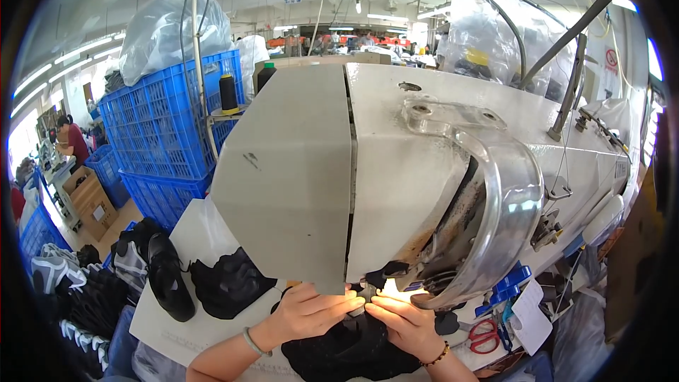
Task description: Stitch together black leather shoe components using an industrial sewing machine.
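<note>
A large off-white sewing machine head (283,163) fills the middle of the view, with a clear plastic guard (513,198) curving down on its right. Below it, in the lamp glow by the needle area, my left hand (308,315) and my right hand (410,322) meet fingertip to fingertip. Both press and pinch the edge of a black fabric piece (346,354), which drapes toward me beneath my wrists. The machine head hides the needle and part of the sewing spot. Left of my left hand, another black fabric piece (230,283) lies beside a black shoe (170,279).
Red-handled scissors (484,336), a white paper (530,318) and a blue tool (506,288) lie right of my right hand. Blue crates (166,120) stand at the left, above a heap of dark shoe parts (92,297). A black thread cone (228,95) stands behind the machine. A person (73,141) works far left.
</note>
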Motion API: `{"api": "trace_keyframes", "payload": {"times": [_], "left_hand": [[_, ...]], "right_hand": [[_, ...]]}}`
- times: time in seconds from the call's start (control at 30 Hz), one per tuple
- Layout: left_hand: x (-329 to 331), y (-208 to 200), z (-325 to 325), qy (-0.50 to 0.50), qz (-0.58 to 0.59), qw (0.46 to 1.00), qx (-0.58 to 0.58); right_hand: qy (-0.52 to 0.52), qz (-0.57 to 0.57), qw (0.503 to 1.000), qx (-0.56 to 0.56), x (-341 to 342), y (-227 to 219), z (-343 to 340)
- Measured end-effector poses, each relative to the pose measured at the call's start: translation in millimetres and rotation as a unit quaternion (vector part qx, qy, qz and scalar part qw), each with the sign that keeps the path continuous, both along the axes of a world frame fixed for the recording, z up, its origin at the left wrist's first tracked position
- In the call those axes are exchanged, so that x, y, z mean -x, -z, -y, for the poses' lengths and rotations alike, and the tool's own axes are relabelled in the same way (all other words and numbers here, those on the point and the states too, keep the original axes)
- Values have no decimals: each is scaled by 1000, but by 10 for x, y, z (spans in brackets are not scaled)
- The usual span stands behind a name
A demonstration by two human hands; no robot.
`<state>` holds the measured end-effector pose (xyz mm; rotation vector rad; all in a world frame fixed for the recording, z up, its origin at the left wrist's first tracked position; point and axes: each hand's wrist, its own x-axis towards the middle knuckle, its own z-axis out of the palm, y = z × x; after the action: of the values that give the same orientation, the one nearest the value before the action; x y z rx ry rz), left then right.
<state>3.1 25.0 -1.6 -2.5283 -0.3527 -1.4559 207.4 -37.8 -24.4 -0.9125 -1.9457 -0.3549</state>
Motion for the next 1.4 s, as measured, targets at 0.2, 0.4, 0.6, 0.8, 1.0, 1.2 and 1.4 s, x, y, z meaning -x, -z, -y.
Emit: {"api": "trace_keyframes", "payload": {"times": [0.2,0.4,0.6,0.8,1.0,1.2,1.4], "left_hand": [[19,-30,19,-8,-18,998,54],[10,-76,125,-24,-29,999,38],[-18,21,105,28,25,992,122],[-26,36,124,24,32,992,116],[11,25,121,56,40,971,229],[27,-86,131,15,23,973,230],[60,-90,86,34,-3,980,198]], "right_hand": [[5,-7,999,52,-31,13,-15],[-42,-32,997,49,34,-132,40],[-32,-24,997,64,46,-170,57],[10,8,998,55,-5,-106,86],[-35,-3,999,27,12,-54,43],[-16,4,1000,8,29,-101,29],[-6,0,1000,0,38,-95,14]]}}
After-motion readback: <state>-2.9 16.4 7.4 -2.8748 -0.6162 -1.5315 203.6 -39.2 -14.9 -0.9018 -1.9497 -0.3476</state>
